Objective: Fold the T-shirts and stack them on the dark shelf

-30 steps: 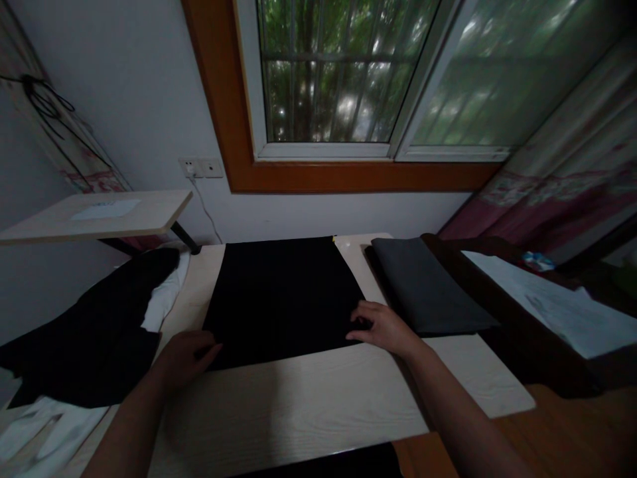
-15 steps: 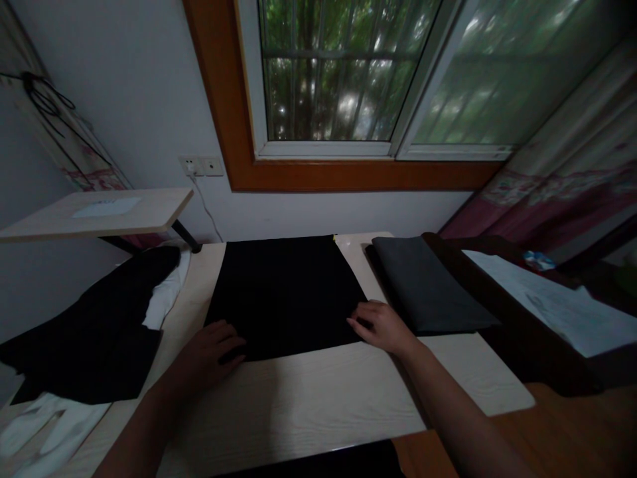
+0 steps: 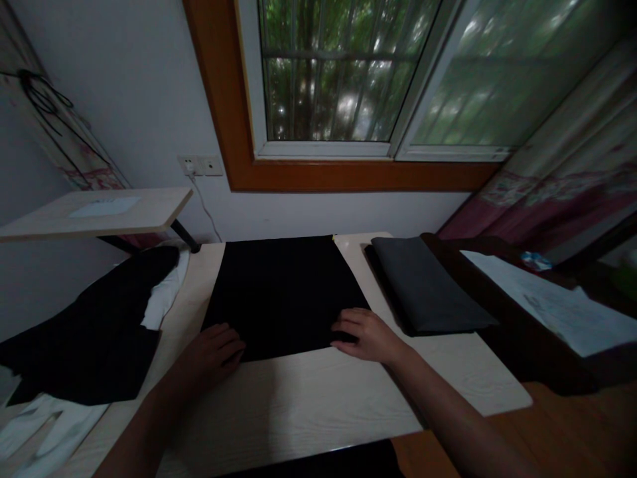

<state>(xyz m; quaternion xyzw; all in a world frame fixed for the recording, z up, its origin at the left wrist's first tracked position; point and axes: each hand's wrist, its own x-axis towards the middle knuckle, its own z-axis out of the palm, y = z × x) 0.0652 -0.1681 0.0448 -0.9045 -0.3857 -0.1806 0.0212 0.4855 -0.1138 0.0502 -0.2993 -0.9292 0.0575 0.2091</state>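
A black folded cloth (image 3: pixel 288 292) lies flat and roughly square on the pale wooden table. On its near left corner rests my left hand (image 3: pixel 216 352), fingers laid loosely on the fabric and slightly bent. My right hand (image 3: pixel 365 335) touches the cloth near its front right corner, with the thumb apart from the outstretched fingers. Neither hand grips the fabric. Just right of the right hand lies a stack of folded dark grey and black cloth (image 3: pixel 428 285).
Black garments (image 3: pixel 99 332) and white cloth (image 3: pixel 54 421) lie heaped on the left. A raised wooden shelf (image 3: pixel 94 212) stands at the back left. Papers (image 3: pixel 552 299) lie on a dark surface at right. The window wall (image 3: pixel 318 209) borders the table's far side.
My right hand has slid left and slightly toward me, from the cloth's right edge to its near right part. The left hand has barely moved.
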